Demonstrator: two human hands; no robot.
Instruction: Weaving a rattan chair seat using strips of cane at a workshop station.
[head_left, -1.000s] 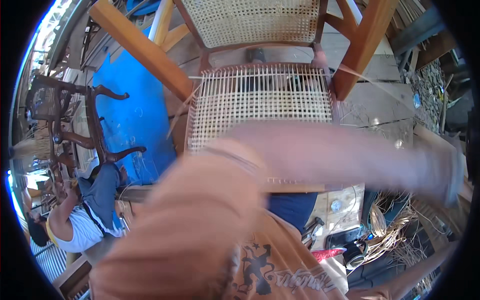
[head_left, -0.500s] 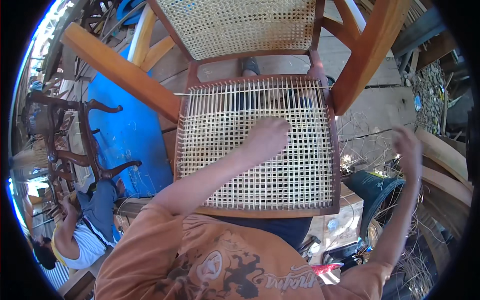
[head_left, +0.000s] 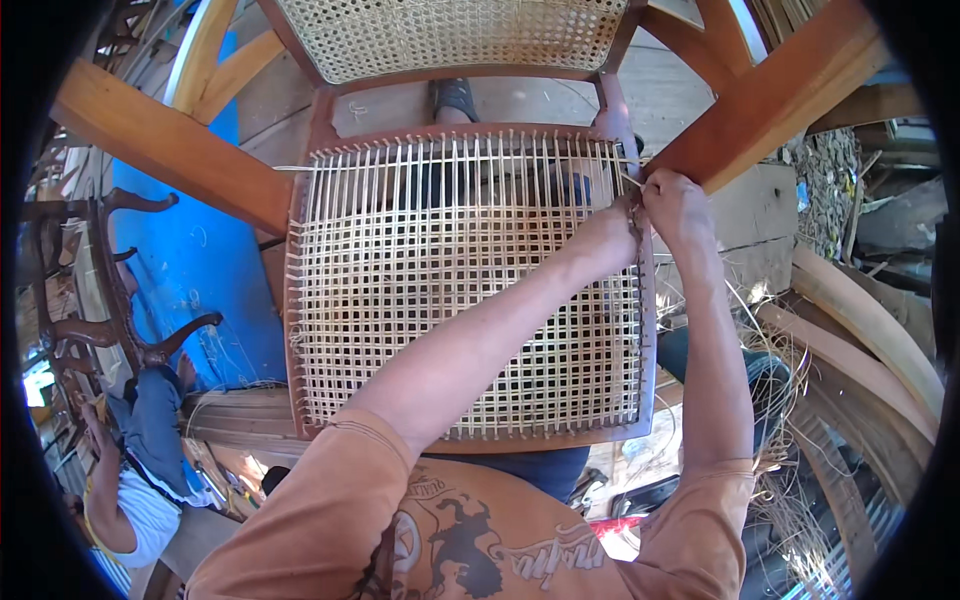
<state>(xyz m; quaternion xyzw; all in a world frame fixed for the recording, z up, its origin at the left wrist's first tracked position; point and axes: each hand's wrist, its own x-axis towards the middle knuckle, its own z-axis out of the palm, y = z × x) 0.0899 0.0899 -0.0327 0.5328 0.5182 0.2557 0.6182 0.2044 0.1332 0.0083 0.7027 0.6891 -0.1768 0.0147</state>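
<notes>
A wooden chair frame holds a half-woven cane seat (head_left: 450, 300), its strands crossing in an open square grid. Toward the far edge only the lengthwise strands show, with gaps between them. At the seat's right rail (head_left: 646, 330), my two hands work close together. My right hand (head_left: 678, 208) is closed, its fingertips pinching a thin cane strand (head_left: 630, 178) by the far right corner. Just left of it, my left hand (head_left: 612, 238) rests against the rail with fingers closed; what they grip, if anything, is hidden.
Beyond the seat stands the woven cane backrest (head_left: 450, 38), with wooden arms (head_left: 180, 140) on both sides. A blue panel (head_left: 195, 270) and a carved dark chair frame (head_left: 120, 290) are at left, near another person (head_left: 135, 470). Cane scraps (head_left: 800, 480) and curved planks (head_left: 870, 320) lie right.
My left hand has moved right from the middle of the weave to the right rail. My right hand has come in from the far right and now holds a strand there.
</notes>
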